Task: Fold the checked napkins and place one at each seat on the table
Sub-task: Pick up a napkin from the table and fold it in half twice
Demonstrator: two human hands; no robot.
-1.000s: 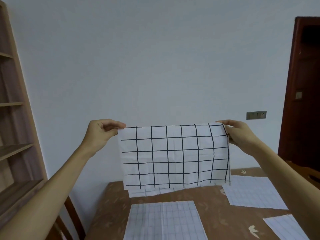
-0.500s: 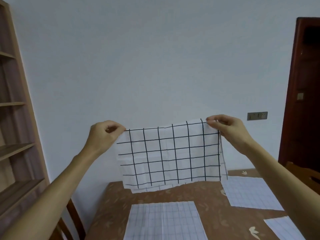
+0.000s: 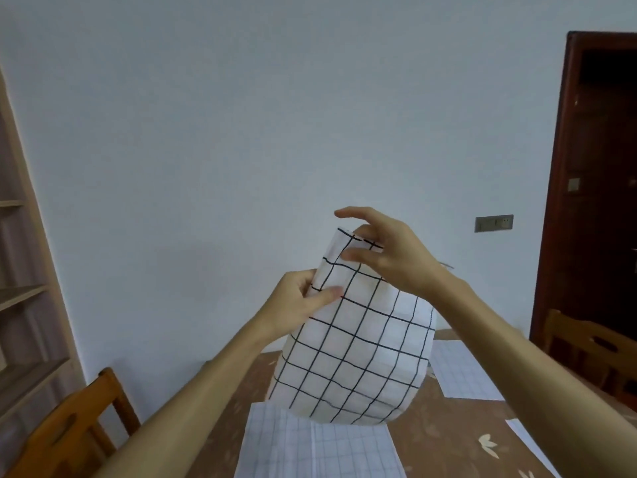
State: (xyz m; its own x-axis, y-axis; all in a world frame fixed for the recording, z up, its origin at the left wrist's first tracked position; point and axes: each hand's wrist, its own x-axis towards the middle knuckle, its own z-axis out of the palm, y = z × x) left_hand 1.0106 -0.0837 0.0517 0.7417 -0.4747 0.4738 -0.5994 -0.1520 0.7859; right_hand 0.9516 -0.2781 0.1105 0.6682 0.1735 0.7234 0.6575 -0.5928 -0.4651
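My left hand and right hand both pinched the checked napkin, half-folded aloft. Placement at a seat appeared outstanding.

One head-worn camera is facing forward across the table toward the pale wall, tilting only slightly downward. It is sitting close behind the left hand and right hand, which are holding up the checked napkin mid-frame, with a shelf and a door edging the sides.
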